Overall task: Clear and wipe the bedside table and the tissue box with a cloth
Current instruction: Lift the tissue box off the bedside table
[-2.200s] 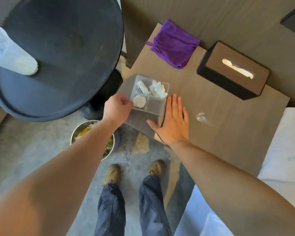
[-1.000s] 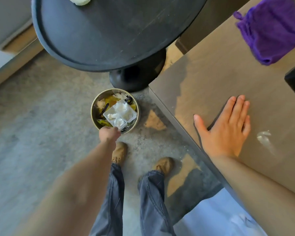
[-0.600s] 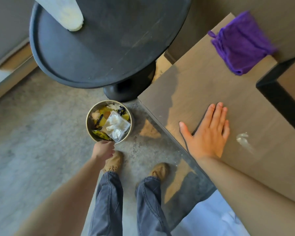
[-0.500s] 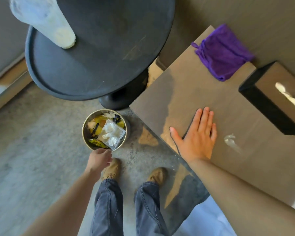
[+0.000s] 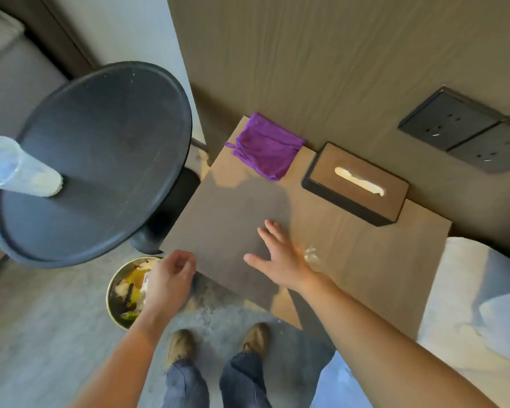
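Note:
The brown bedside table (image 5: 351,254) stands against the wall. A folded purple cloth (image 5: 265,145) lies at its far left corner. Beside the cloth sits the dark tissue box (image 5: 357,184) with a white tissue in its slot. A small clear wrapper scrap (image 5: 312,256) lies on the top, just right of my right hand. My right hand (image 5: 277,257) is over the table with fingers spread and holds nothing. My left hand (image 5: 168,278) is at the table's front left corner, above the bin, fingers loosely curled and empty.
A round metal bin (image 5: 124,293) full of rubbish stands on the floor under my left hand. A black round side table (image 5: 100,160) with a clear plastic cup (image 5: 18,169) is to the left. A white bed (image 5: 477,304) lies at right; wall sockets (image 5: 468,131) are above.
My left hand carried the plastic tray of scraps off the table, dropped it in the bin, and has risen back to the table corner. My right hand has lifted slightly.

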{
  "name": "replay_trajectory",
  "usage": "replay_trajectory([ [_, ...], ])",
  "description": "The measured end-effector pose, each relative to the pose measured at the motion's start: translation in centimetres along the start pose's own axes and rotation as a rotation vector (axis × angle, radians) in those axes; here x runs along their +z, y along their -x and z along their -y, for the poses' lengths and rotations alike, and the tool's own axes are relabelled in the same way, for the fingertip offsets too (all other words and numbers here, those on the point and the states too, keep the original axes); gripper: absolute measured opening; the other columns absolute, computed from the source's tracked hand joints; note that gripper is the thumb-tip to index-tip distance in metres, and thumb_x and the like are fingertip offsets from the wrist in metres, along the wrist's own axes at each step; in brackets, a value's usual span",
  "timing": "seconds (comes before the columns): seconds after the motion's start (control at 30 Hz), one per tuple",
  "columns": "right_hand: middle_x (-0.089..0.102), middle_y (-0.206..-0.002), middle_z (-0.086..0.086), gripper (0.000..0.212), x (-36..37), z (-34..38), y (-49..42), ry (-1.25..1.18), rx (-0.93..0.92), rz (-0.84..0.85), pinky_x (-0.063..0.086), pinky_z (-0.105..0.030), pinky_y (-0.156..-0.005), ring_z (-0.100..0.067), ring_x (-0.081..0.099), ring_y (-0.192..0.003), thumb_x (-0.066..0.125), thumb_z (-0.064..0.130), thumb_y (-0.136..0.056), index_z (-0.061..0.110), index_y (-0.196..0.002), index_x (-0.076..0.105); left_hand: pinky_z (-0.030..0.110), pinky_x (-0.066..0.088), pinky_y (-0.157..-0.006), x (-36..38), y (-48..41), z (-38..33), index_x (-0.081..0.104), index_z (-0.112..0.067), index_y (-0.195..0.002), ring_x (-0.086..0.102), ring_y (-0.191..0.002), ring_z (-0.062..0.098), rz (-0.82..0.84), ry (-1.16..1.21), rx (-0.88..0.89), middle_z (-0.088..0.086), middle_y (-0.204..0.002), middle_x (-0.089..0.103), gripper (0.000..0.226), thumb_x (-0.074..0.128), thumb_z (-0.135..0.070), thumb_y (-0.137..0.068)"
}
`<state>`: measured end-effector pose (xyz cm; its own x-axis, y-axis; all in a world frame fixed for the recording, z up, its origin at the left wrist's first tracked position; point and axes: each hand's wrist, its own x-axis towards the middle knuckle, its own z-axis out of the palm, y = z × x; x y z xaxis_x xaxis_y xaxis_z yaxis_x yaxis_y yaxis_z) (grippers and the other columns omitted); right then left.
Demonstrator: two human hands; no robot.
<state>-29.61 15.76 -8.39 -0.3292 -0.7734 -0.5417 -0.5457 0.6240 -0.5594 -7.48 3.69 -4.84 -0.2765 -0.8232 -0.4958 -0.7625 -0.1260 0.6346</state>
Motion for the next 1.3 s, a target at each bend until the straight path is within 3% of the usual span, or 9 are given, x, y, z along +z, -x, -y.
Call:
replay_trajectory([
  [0.17, 0.058, -0.149, -0.004, 0.065, -6.5, -3.7, 4.5, -0.008, 0.111, -0.44, 0.047, -0.043, -0.111, -0.022, 0.055, -0.136, 0.067, 0.052, -0.094, 0.019, -0.148, 0.051, 0.029, 0.049, -0.073, 3.5, -2.8, -7.9, 0.072, -0.019, -0.103, 0.065, -0.08, 0.016, 0.097, -0.125, 0.234, -0.008, -0.084, 0.068, 0.012, 0.068, -0.018, -0.091],
  [0.33, 0.053, -0.152, -0.008, 0.086, -10.6, -9.9, 7.8, 0.058, 0.341, -0.692, 0.045, -0.044, -0.111, -0.029, 0.051, -0.139, 0.06, 0.068, -0.086, 0.016, -0.152, 0.042, 0.033, 0.047, -0.097, 9.2, -7.0, -14.7, 0.054, -0.012, -0.139, 0.061, -0.118, 0.028, 0.29, -0.427, 0.546, 0.01, -0.129, 0.063, 0.061, 0.074, -0.035, -0.085],
  [0.43, 0.047, -0.156, -0.01, 0.107, -12.2, -12.6, 7.1, 0.03, 0.468, -0.704, 0.046, -0.045, -0.108, -0.033, 0.048, -0.141, 0.063, 0.079, -0.075, 0.015, -0.155, 0.032, 0.036, 0.04, -0.108, 13.0, -9.4, -18.3, 0.033, -0.011, -0.155, 0.049, -0.135, 0.031, 0.362, -0.513, 0.644, 0.013, -0.149, 0.048, 0.091, 0.078, -0.042, -0.082],
  [0.53, 0.055, -0.144, -0.009, 0.11, -13.8, -14.2, 5.0, 0.0, 0.495, -0.659, 0.053, -0.043, -0.098, -0.033, 0.056, -0.13, 0.068, 0.086, -0.063, 0.018, -0.144, 0.036, 0.035, 0.038, -0.11, 15.6, -11.4, -20.9, 0.024, -0.008, -0.156, 0.047, -0.135, 0.031, 0.406, -0.477, 0.657, 0.015, -0.147, 0.046, 0.108, 0.086, -0.041, -0.074],
  [0.63, 0.057, -0.139, -0.006, 0.113, -14.6, -15.0, 2.8, -0.094, 0.477, -0.608, 0.054, -0.044, -0.1, -0.029, 0.057, -0.127, 0.081, 0.079, -0.059, 0.016, -0.143, 0.04, 0.042, 0.044, -0.107, 17.2, -12.9, -22.4, 0.024, -0.01, -0.153, 0.051, -0.131, 0.033, 0.474, -0.464, 0.649, 0.013, -0.143, 0.046, 0.112, 0.09, -0.04, -0.068],
  [0.73, 0.061, -0.133, 0.001, 0.103, -14.3, -15.2, 1.5, -0.258, 0.463, -0.661, 0.048, -0.03, -0.092, -0.025, 0.06, -0.123, 0.092, 0.063, -0.058, 0.021, -0.139, 0.045, 0.042, 0.042, -0.109, 18.3, -13.6, -23.0, 0.01, -0.008, -0.16, 0.048, -0.135, 0.036, 0.522, -0.492, 0.608, 0.017, -0.15, 0.042, 0.124, 0.089, -0.042, -0.071],
  [0.9, 0.061, -0.137, 0.003, 0.101, -13.4, -14.5, 1.4, -0.39, 0.455, -0.662, 0.048, -0.027, -0.092, -0.023, 0.06, -0.125, 0.095, 0.05, -0.063, 0.021, -0.144, 0.041, 0.036, 0.049, -0.099, 17.9, -13.5, -22.2, 0.015, -0.008, -0.159, 0.059, -0.123, 0.032, 0.519, -0.45, 0.592, 0.015, -0.138, 0.058, 0.116, 0.089, -0.039, -0.075],
  [1.13, 0.057, -0.133, 0.021, 0.113, -11.9, -6.8, 3.3, -0.343, 0.435, -0.672, 0.049, -0.026, -0.092, -0.02, 0.062, -0.125, 0.079, 0.078, -0.047, 0.041, -0.143, 0.032, 0.034, 0.05, -0.093, 10.0, -11.2, -18.1, 0.02, -0.022, -0.157, 0.06, -0.112, 0.022, 0.452, -0.265, 0.58, 0.003, -0.131, 0.059, 0.111, 0.089, -0.036, -0.071],
  [1.3, 0.058, -0.146, 0.0, 0.121, -9.0, 1.7, 0.5, -0.169, 0.337, -0.58, 0.046, -0.03, -0.096, -0.026, 0.06, -0.128, 0.088, 0.07, -0.053, 0.033, -0.15, 0.027, 0.019, 0.044, -0.08, 0.4, -11.1, -12.5, 0.028, -0.033, -0.15, 0.061, -0.103, 0.008, 0.298, -0.165, 0.477, -0.013, -0.12, 0.061, 0.099, 0.088, -0.028, -0.071],
])
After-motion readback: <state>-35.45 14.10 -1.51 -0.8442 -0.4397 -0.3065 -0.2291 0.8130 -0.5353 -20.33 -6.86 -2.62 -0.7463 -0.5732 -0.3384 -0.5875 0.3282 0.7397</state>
